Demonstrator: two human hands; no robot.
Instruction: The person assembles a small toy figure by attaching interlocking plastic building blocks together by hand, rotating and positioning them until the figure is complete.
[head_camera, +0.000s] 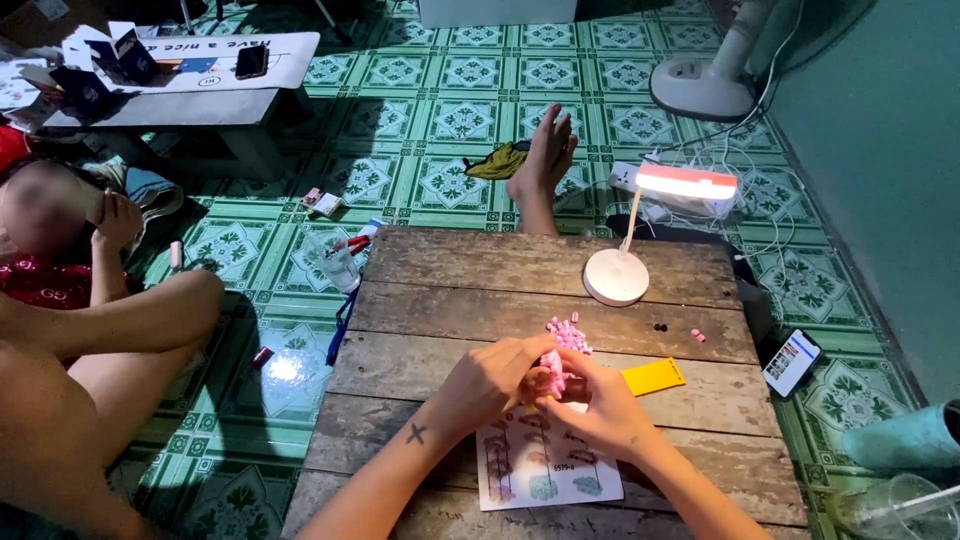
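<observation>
From the head view, at lower centre of the frame, our left hand (490, 380) and right hand (592, 405) pinch together a small pink brick assembly (553, 372) above the instruction sheet (545, 470); the pile of loose pink bricks (568, 333) on the tabletop (450, 300) suggests much remains, and our fingers hide the build's shape.

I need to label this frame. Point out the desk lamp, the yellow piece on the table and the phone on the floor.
desk lamp (616, 277): head view, on its round white base.
yellow piece (652, 377): head view, middle of its flat top.
phone (791, 362): head view, centre of its lit screen.
</observation>
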